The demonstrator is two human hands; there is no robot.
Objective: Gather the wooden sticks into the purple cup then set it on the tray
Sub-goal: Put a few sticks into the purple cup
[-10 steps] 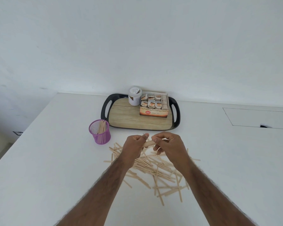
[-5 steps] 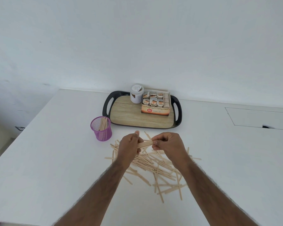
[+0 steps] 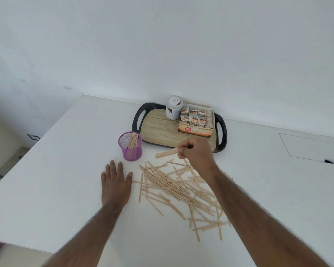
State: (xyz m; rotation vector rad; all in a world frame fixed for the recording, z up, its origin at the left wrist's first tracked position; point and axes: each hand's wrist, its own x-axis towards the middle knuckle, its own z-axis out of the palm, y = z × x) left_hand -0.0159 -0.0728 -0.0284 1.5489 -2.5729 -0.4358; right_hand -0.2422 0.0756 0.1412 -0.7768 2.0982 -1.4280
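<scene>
— White table [image 3: 66,189] against a bare wall, and the right hand [image 3: 196,153] pinches a small bundle of sticks [image 3: 166,152] by one end, in the air just in front of the tray [image 3: 139,120], free ends aimed toward the purple cup [image 3: 130,149].

— The cup stands on the table beside the tray, not on it. The left hand [image 3: 115,182] lies flat nearby, fingers straight, holding nothing. Nobody's bracing that cup!

— That's the worry: light mesh, sticks already inside. A bundle jabbed against the rim could tip or shove it.

— And a one-end pinch may fan out, dropping sticks onto the scattered pile [image 3: 174,187].

— Plenty lie loose there, between the forearms.
</scene>
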